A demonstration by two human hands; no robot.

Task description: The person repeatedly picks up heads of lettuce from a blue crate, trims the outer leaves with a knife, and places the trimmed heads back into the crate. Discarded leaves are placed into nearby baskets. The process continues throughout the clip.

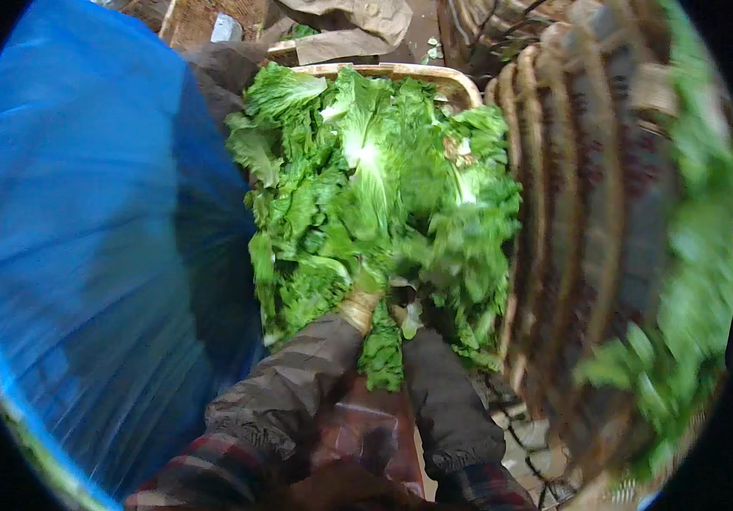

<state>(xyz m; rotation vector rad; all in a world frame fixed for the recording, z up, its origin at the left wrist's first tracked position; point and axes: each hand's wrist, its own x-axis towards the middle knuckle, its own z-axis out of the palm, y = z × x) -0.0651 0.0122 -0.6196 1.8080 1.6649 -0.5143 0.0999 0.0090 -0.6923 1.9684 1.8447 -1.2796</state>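
A heap of leafy green lettuce fills a crate whose pale rim shows at the far side. My left hand reaches into the near middle of the heap, its fingers hidden among leaves. Close to its right, my right hand is mostly covered by leaves and blurred, so its grip cannot be made out. Brown sleeve covers run up both forearms, with plaid cuffs behind them. A loose green leaf hangs between the wrists.
Blue plastic sheeting bulges along the left. A large ribbed basket stands close on the right, with more leafy greens at its outer side. Brown cloth lies beyond the crate. Cracked paving shows at lower right.
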